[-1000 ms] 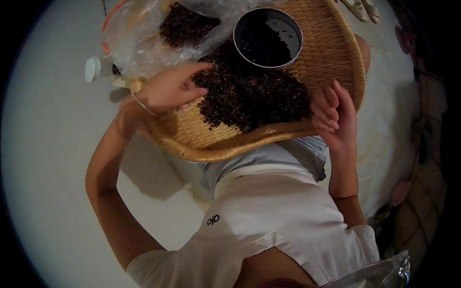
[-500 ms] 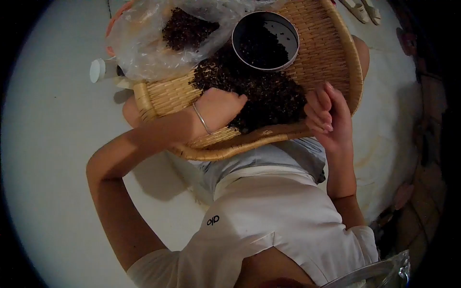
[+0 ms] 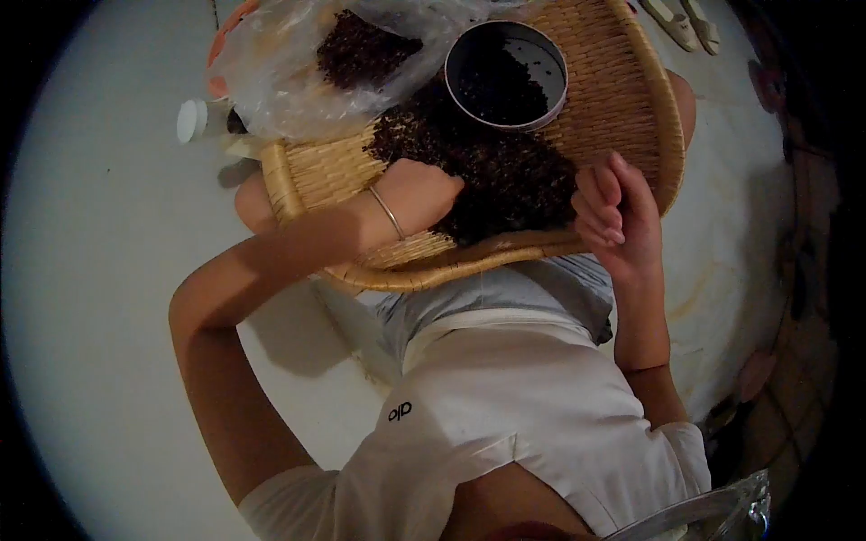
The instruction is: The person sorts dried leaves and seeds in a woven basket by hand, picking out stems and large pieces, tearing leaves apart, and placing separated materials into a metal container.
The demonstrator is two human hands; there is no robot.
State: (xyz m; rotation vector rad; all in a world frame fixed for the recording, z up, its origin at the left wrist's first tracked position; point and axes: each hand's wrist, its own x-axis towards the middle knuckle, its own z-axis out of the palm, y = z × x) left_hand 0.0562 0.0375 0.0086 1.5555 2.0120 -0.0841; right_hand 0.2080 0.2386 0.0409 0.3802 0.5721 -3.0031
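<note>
A woven basket (image 3: 622, 108) lies across my lap with a heap of dark, crumbly dried bits (image 3: 514, 180) in it. My left hand (image 3: 419, 197), with a bangle at the wrist, rests low over the left edge of the heap. Its fingers are curled under, and what they hold, if anything, is hidden. Above the basket's right front rim, my right hand (image 3: 615, 212) is raised with the fingers folded in and the thumb near the index finger. Nothing can be made out in it. Beyond the heap stands a round tin (image 3: 564, 90), partly filled with the same dark bits.
A clear plastic bag (image 3: 280, 90) with more dark bits (image 3: 361, 54) lies over the far left of the basket. Left of it is a small jar with a white lid (image 3: 191, 121). A pair of shoes (image 3: 690, 27) sits on the floor at the far right.
The basket's left side, bag and tin appear shifted slightly right and up in the view. Both hands stay almost in place and keep their curled shape.
</note>
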